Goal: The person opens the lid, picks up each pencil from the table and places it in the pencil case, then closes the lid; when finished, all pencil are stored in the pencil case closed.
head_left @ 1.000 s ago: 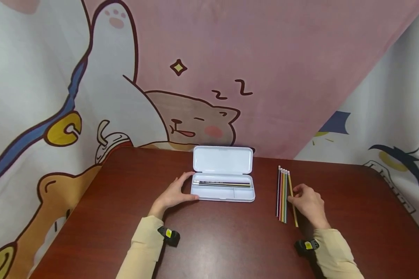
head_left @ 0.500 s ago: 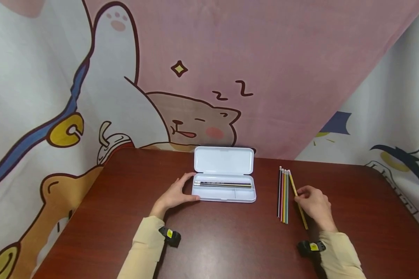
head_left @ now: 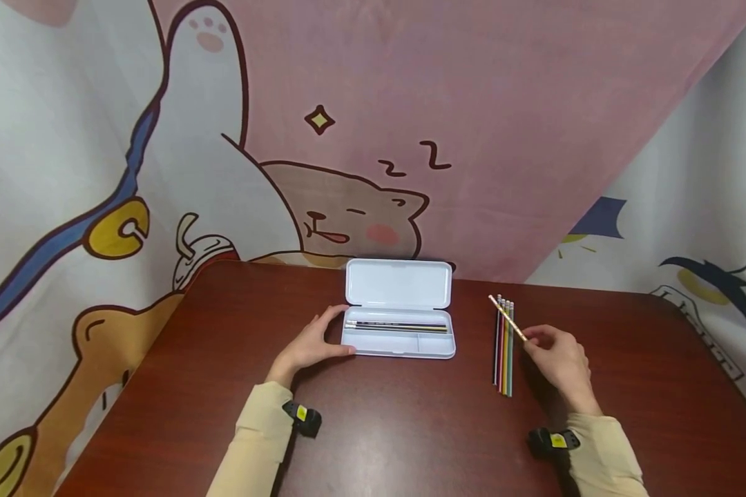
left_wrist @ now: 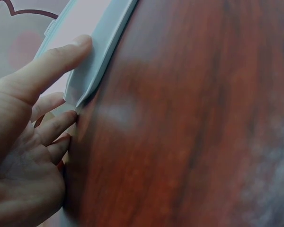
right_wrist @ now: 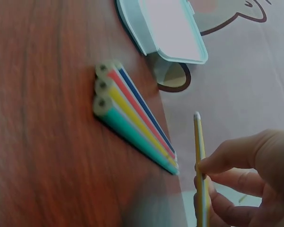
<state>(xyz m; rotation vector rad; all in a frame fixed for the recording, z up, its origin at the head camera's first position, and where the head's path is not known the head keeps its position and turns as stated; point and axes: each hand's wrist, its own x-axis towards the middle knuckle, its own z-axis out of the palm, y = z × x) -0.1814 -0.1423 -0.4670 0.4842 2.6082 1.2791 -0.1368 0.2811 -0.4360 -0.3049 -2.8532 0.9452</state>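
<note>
The yellow pencil [head_left: 507,318] is no longer laid flat on the brown table [head_left: 379,435] beside the other pencils. It is now lifted up and turned, so its eraser end is pointed over the top of the row, toward the back wall and a little to the left. By the look of it, the picking up of this one pencil is done, but it is not yet put down anywhere.

In the row, the blue pencil [right_wrist: 146,111], the red pencil [right_wrist: 128,97], the yellow row pencil [right_wrist: 137,120] and the green pencil [right_wrist: 132,134] are left side by side, not touched by any hand.

The lifted pencil is pinched by the right hand [head_left: 558,357], between the thumb and the fingers. Its far half is left sticking out, and its other end is hidden from the head view by the hand.

The white pencil case [head_left: 379,343] is kept in the same place, with its lid [head_left: 398,284] up. Dark pencils [head_left: 404,324] are laid in its long back part. Its left end is spanned by the left hand [head_left: 311,347], spread wide: the front wall is touched by the thumb, and the back corner is reached by a finger.
</note>
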